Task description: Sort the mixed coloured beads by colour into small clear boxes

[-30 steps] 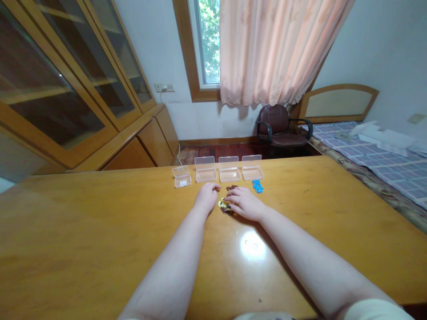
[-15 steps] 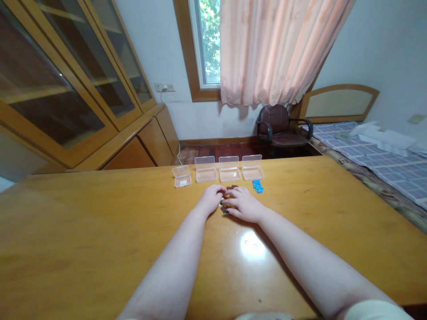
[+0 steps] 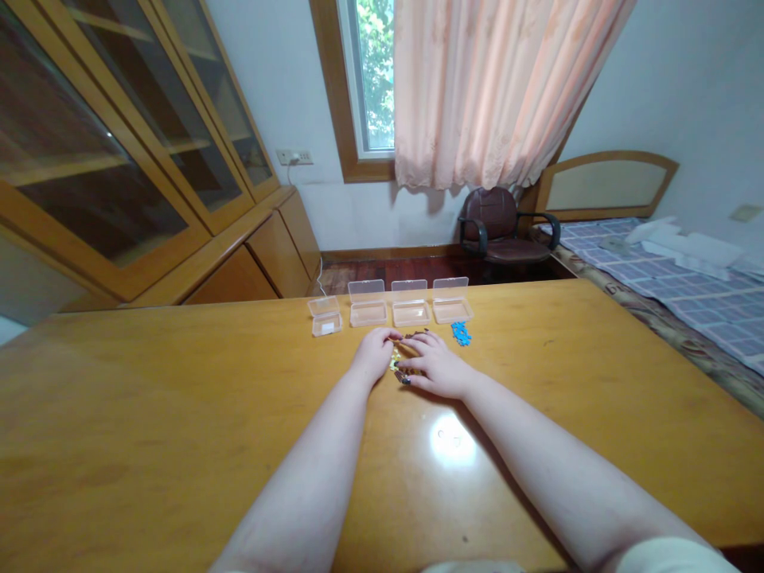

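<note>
L hand (image 3: 374, 354) & R hand (image 3: 437, 366) are curving round still-mixed yellow/dark bits (image 3: 394, 362), can't tell if holding. Blue bits (image 3: 461, 333) are sitting apart already.

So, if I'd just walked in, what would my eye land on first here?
Probably the big pink curtain beside the bright window, at the top. Next, the left hand and right hand, close together at small pieces on the table. The blue pile also stands out, in front of the rightmost clear box.
</note>
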`<action>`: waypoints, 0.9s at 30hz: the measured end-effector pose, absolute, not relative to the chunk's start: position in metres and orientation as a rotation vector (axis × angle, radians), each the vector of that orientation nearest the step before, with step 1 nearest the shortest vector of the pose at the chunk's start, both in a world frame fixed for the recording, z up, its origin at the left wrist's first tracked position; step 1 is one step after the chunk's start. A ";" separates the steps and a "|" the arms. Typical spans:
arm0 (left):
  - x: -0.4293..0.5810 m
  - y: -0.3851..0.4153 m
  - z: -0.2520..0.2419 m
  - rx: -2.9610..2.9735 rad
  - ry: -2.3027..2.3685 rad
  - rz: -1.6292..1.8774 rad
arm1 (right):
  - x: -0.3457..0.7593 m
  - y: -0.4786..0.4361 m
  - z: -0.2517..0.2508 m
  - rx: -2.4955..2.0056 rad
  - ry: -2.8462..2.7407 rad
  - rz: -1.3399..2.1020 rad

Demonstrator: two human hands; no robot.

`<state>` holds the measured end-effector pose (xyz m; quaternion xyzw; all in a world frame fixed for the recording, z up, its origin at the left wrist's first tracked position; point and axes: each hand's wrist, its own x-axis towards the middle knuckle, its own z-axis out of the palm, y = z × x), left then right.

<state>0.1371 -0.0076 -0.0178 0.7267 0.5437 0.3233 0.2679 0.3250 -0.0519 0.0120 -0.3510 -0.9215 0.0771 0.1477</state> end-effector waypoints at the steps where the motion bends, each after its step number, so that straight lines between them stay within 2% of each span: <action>1: 0.137 -0.008 -0.018 1.964 1.471 0.872 | 0.326 -0.051 0.011 -1.025 -2.654 0.221; 5: 0.136 -0.007 -0.019 1.958 1.498 0.881 | 0.327 -0.050 0.010 -1.084 -2.628 0.221; 11: 0.136 -0.006 -0.021 1.908 1.543 0.880 | 0.325 -0.053 0.015 -0.932 -2.664 0.244; 16: 0.136 -0.016 0.004 2.004 1.651 0.857 | 0.328 -0.052 0.017 -0.916 -2.608 0.280; 23: 0.136 -0.072 0.062 2.185 1.801 0.016 | 0.333 -0.050 0.016 -0.968 -2.606 0.277; 27: 0.128 -0.093 0.055 2.318 1.694 -0.081 | 0.333 -0.048 0.014 -0.973 -2.608 0.215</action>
